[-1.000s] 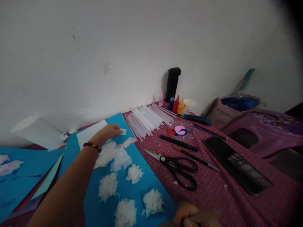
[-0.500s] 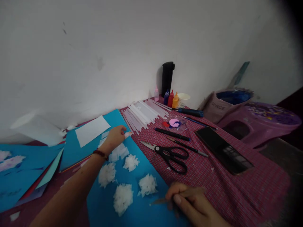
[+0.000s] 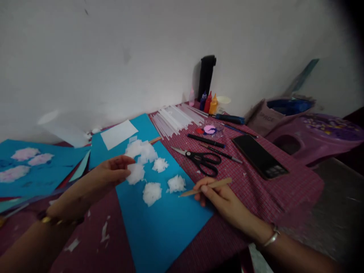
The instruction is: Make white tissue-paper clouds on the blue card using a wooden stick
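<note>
My right hand (image 3: 212, 191) grips a pointed wooden stick (image 3: 223, 182) like a pencil, its tip low over the blue sheet (image 3: 165, 231). At the left, the thumb and fingers of my left hand (image 3: 121, 168) are pinched at the edge of a thin white tissue paper piece (image 3: 136, 173). This piece covers part of the sheet. Ruffled white tissue clusters sit on the blue: one near the stick tip (image 3: 176, 183), a lower one (image 3: 152, 193) and a smaller one (image 3: 160, 165). Behind them is a loose pile of tissue pieces (image 3: 146, 151).
Black-handled scissors (image 3: 203, 161), a black pen (image 3: 206, 140) and a phone (image 3: 260, 156) lie on the checked cloth. Behind are translucent strips (image 3: 176, 119), paint bottles (image 3: 209, 102) and a black case (image 3: 207, 77). A painted blue sheet (image 3: 54, 178) is at left, a pink stool (image 3: 292, 140) at right.
My left hand has come back from the far tissue pieces toward the near clusters, with a white piece at its fingertips. The stick in my right hand now shows clearly. The view has shifted.
</note>
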{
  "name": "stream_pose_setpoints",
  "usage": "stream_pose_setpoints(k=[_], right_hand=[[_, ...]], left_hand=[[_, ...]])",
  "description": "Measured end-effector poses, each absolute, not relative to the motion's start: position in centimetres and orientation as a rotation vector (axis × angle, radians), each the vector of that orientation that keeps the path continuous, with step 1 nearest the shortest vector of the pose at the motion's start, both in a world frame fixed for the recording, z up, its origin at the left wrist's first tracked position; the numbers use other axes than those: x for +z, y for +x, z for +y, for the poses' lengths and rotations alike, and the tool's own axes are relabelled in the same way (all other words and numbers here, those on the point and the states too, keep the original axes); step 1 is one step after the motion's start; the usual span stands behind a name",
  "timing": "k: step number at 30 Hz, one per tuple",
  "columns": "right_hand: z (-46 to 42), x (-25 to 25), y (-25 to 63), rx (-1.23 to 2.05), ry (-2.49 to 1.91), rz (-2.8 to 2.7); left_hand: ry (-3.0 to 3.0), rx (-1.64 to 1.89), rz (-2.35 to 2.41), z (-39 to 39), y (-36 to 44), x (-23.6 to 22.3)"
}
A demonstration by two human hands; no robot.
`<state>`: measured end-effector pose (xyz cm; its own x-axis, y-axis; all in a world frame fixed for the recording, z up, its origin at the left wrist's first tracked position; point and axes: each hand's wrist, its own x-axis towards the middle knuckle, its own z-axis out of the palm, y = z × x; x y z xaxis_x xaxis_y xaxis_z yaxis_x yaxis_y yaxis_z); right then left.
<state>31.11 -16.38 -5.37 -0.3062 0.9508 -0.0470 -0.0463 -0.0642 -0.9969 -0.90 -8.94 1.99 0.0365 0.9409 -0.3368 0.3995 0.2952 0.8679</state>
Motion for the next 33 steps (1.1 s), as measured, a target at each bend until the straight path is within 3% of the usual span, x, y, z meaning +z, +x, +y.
stream_pose_setpoints(k=[6,12,19,25,33], right_hand=[[-16.0,-5.2,31.2,1.456,-1.038,-1.404],[-16.2,-5.4,31.3,1.42,-1.0,-1.416],[-16.3,-5.2,31.4,1.419,-0.98,-1.422],[-16.3,-4.9,31.4,1.441,-0.999,-1.419],[-16.4,-5.1,31.5,1.448,-0.983,-1.417]], left_hand=[[1.311,0.452,1.443,-17.3,1.5,-1.3],[1.932,0.591,1.745,-20.4,1.2,-1.5],[2.289,0.378,1.369,-20.8,2.1,-2.1],[2.339,0.233,1.542,-20.9,3.4,-3.0],[1.903,0.471,1.525,-20.3,2.0,-3.1]])
